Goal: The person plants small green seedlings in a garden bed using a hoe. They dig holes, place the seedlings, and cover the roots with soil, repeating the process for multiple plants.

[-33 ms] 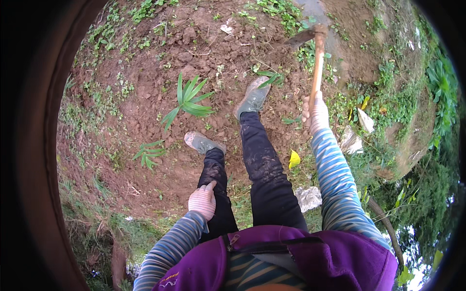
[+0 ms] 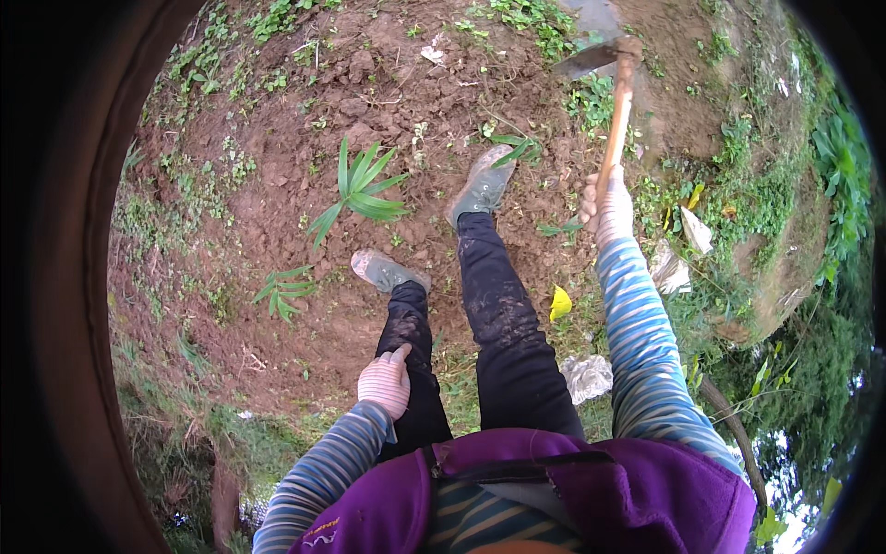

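My right hand (image 2: 609, 208), in a pale striped glove, is closed around the wooden handle of a hoe (image 2: 620, 115). The handle points away from me, and the soiled metal blade (image 2: 589, 60) juts left from its far end, seemingly above the ground. My left hand (image 2: 386, 380), gloved alike, rests on my left leg (image 2: 406, 325) by the knee. One of its fingers stretches out across the dark trousers; the others are partly hidden. Both grey-green shoes (image 2: 482, 187) are on the soil, the right one farther forward.
Loose brown soil (image 2: 277, 166) spreads ahead and left. Two leafy green seedlings (image 2: 360, 194) (image 2: 283, 292) stand left of my feet. A yellow leaf (image 2: 560, 303), a crumpled silvery wrapper (image 2: 587, 379) and pale scraps (image 2: 671, 268) lie right. Dense greenery (image 2: 835, 175) borders the far right.
The hoe and my right hand have shifted slightly right, and the hoe's head also sits a little farther away. My left hand, legs and feet stay put.
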Demonstrator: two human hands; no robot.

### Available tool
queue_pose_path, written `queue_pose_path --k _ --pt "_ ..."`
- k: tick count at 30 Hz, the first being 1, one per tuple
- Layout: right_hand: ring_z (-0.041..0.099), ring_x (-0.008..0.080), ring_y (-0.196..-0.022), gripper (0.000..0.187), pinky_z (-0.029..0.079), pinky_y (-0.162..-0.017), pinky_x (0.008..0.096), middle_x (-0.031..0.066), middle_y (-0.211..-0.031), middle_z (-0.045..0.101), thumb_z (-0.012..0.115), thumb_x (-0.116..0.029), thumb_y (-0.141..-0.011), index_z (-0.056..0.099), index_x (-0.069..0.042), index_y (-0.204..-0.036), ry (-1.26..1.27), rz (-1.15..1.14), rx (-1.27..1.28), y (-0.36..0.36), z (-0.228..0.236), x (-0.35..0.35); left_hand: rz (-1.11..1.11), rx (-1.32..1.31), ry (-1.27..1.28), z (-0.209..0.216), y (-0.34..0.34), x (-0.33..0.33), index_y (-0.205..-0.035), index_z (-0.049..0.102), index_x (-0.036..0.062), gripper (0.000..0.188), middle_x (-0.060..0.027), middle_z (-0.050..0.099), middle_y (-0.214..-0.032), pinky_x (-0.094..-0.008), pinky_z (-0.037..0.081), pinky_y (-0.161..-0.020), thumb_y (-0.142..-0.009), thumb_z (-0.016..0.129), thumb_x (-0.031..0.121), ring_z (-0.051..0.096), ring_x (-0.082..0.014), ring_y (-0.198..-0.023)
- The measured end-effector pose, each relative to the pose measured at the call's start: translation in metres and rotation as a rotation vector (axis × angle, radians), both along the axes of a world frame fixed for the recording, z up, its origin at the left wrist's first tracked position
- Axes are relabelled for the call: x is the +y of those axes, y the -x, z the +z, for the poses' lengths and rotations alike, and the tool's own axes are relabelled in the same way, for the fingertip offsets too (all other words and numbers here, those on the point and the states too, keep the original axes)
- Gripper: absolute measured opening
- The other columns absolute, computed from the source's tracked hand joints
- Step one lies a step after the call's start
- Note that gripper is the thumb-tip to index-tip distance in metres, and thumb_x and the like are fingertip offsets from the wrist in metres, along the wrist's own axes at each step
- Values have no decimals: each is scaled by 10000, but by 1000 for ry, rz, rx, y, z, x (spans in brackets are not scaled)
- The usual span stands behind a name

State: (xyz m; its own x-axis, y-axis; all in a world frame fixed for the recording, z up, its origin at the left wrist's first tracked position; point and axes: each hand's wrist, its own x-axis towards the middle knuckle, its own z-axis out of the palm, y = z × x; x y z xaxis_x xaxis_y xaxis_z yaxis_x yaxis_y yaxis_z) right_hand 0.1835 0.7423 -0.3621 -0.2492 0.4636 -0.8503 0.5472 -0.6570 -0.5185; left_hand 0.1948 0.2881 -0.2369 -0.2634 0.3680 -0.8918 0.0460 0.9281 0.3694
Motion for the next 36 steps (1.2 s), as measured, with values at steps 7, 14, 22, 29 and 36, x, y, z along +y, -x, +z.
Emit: queue_pose_path --k 7,14,22,29,36 --pt "378 136 -422 614 335 -394 303 1 -602 434 427 -686 -954 467 -73 -956 -30 -317 -65 24 -40 -51 -10 52 -27 -2 -8 -7 -1273 569 120 378 -186 638 -954 -477 506 -804 -898 528 103 633 -371 -880" --pt "370 101 -456 555 324 -416 272 -18 -642 418 396 -623 -998 479 -75 -968 418 -425 -20 -20 -25 -59 -11 72 -43 2 -12 -15 -1287 564 111 400 -183 637 -975 -465 511 -814 -889 529 92 637 -367 -895" --pt "360 128 -458 588 312 -409 286 -13 -619 394 415 -682 -959 469 -96 -959 92 -401 13 2 -14 -86 7 35 -30 2 -21 -18 -1289 560 121 375 -195 639 -967 -476 500 -827 -917 521 91 629 -385 -898" --pt "373 123 -418 551 323 -386 293 -10 -602 442 469 -616 -975 502 -69 -911 274 -33 -250 17 -27 -78 51 57 -42 6 -24 -21 -1287 567 101 410 -195 643 -983 -470 509 -823 -880 525 71 634 -374 -910" --pt "436 120 -454 524 381 -384 302 5 -622 473 446 -560 -1007 502 -38 -998 -203 107 141 155 6 -40 94 41 -45 5 -37 -23 -1294 564 107 420 -184 640 -981 -474 505 -816 -876 537 79 628 -374 -907"
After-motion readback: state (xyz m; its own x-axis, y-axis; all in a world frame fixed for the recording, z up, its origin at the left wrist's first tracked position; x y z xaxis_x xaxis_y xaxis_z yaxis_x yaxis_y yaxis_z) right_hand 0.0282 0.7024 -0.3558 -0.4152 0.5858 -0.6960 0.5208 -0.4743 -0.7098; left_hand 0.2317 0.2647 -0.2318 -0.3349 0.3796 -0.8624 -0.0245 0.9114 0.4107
